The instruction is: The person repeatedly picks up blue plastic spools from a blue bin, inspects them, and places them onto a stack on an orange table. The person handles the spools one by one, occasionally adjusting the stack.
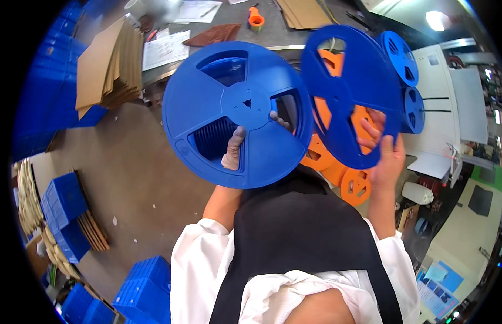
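Observation:
In front of me on the left is a large blue plastic reel flange, a round disc with cut-out windows and a small keyed centre hole. My left hand grips it through its windows, thumb on the face, with grey coverings on the fingers. Dark ridged edges show through the windows, like more discs stacked behind. My right hand holds a second blue flange by its lower right rim, fingers showing through a window. This disc is tilted, its upper edge slightly blurred. Whether the two discs touch is unclear.
Orange reels lie behind the right disc, and more blue reels stand beyond it. A grey workbench carries papers, a brown cloth and an orange tape dispenser. Stacked cardboard and blue crates are at left.

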Motion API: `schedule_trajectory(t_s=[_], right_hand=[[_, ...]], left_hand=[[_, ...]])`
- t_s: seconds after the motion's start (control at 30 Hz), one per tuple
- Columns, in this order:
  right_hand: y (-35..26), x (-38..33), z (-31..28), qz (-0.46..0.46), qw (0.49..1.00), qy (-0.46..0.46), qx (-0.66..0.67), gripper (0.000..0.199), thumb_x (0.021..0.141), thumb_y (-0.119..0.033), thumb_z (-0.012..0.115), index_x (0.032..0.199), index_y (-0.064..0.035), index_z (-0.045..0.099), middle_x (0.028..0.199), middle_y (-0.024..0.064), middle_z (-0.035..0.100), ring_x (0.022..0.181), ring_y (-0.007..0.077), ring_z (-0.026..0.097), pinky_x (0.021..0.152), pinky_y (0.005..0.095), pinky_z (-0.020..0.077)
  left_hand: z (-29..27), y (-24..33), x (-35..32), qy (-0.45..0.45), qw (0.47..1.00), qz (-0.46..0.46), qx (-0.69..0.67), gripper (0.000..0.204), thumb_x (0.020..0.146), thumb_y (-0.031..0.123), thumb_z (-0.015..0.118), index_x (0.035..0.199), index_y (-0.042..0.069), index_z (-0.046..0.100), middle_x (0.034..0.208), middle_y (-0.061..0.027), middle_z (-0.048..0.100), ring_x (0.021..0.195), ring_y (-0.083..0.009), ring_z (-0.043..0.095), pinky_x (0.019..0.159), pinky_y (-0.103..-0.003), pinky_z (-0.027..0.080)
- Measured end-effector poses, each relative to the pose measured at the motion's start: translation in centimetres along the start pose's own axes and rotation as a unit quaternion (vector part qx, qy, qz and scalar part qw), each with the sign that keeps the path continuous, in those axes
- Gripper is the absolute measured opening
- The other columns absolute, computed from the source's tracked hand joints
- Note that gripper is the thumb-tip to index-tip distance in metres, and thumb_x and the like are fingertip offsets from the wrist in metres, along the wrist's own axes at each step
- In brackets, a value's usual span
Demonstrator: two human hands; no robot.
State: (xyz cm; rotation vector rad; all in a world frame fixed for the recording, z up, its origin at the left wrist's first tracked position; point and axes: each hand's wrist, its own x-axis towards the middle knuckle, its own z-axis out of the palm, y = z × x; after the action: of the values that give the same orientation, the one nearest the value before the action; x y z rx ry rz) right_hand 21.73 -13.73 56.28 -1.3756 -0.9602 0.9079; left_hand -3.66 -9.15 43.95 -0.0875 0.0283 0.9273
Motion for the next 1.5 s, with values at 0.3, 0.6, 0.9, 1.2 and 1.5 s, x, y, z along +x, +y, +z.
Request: schedule_trajectory(t_s=[0.3,0.6,0.9,1.2,1.5], right_hand=[[3.6,-0.1,-8.9,0.079,0.966,0.109,0.221,0.052,0.101,-0.041,0.046,0.138,-0.0045,0.044,0.135,0.0118,0.054,0.117,0.0239,0.059,0.08,0.0279,0.0572],[5.7,0.4,-11.5,0.088,0.887,0.022,0.452,0.049,0.101,-0.034,0.047,0.141,-0.0068,0.043,0.131,0.0105,0.057,0.117,0.0266,0.059,0.081,0.0328,0.0598],[4.7,1.0,-9.6,0.112,0.852,0.038,0.51,0.049,0.098,-0.035,0.053,0.135,-0.0034,0.047,0.126,0.0131,0.06,0.115,0.0272,0.06,0.085,0.0317,0.0587],[0.7,2.5,0.3,0.049,0.951,-0.055,0.299,0.051,0.095,-0.033,0.06,0.135,-0.0035,0.048,0.129,0.0152,0.058,0.121,0.0299,0.057,0.099,0.0376,0.05],[0.5,-3.0,15.0,-0.106,0.909,-0.381,-0.134,0.055,0.088,-0.008,0.062,0.139,-0.004,0.045,0.145,0.0179,0.044,0.134,0.033,0.042,0.11,0.0374,0.0364]], left_hand=[[-2.2,1.1,0.2,-0.051,0.994,0.045,-0.088,0.069,0.081,0.049,0.066,0.123,-0.003,0.049,0.114,-0.0151,0.059,0.121,-0.029,0.054,0.117,-0.04,0.029],[-1.5,3.2,-0.5,-0.091,0.987,0.127,-0.048,0.052,0.075,0.042,0.07,0.108,0.004,0.057,0.107,-0.0065,0.057,0.113,-0.0232,0.051,0.109,-0.038,0.033],[-3.1,5.7,-1.1,-0.063,0.988,0.129,0.059,0.064,0.078,0.029,0.072,0.125,-0.006,0.049,0.12,-0.0174,0.06,0.119,-0.0294,0.055,0.115,-0.04,0.033],[-5.2,3.5,0.3,0.152,0.972,0.052,0.17,0.056,0.088,0.023,0.067,0.132,-0.005,0.048,0.127,-0.0174,0.058,0.119,-0.0289,0.055,0.105,-0.043,0.042],[0.2,-3.1,4.1,0.051,0.998,-0.035,0.028,0.061,0.084,0.027,0.071,0.134,-0.002,0.048,0.131,-0.015,0.057,0.119,-0.0282,0.054,0.105,-0.043,0.043]])
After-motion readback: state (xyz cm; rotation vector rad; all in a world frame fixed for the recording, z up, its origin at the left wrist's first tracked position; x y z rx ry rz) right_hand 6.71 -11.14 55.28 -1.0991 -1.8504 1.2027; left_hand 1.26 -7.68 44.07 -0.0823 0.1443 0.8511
